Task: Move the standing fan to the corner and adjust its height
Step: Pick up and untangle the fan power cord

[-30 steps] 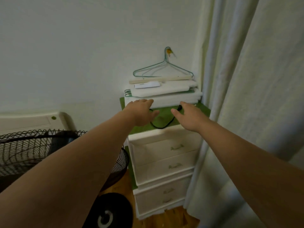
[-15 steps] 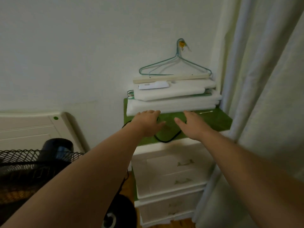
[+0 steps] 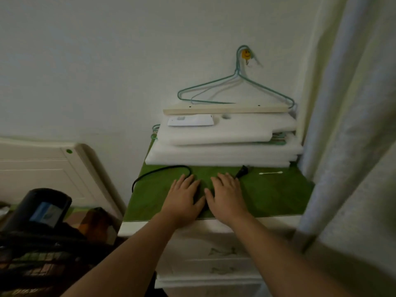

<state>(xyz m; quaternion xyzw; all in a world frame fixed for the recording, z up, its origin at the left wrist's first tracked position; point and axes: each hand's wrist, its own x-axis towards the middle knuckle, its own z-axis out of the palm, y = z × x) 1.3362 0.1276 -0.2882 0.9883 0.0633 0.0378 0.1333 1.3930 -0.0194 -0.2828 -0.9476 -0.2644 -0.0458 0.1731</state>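
Head view: left hand point(image 3: 184, 199) and right hand point(image 3: 227, 197) are lying flat, fingers straight, on a cloth point(image 3: 278, 196) (cord point(image 3: 162, 169) trailing beside them); fan point(image 3: 40, 211) is sitting at lower left.

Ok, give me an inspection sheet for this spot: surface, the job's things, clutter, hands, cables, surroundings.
Surface: green cloth over the top of the drawers.
Job's things: fan at lower left, motor and grille in view, blurred.
Clutter: foam sheets stacked at the back, wood strip and white device on top; swab on the cloth.
Hands: left hand and right hand flat on the cloth, side by side, holding nothing.
Cables: black cord crosses the cloth's left edge to the left hand; plug just beyond the right hand.
Surroundings: hanger on a wall hook; curtain at right.
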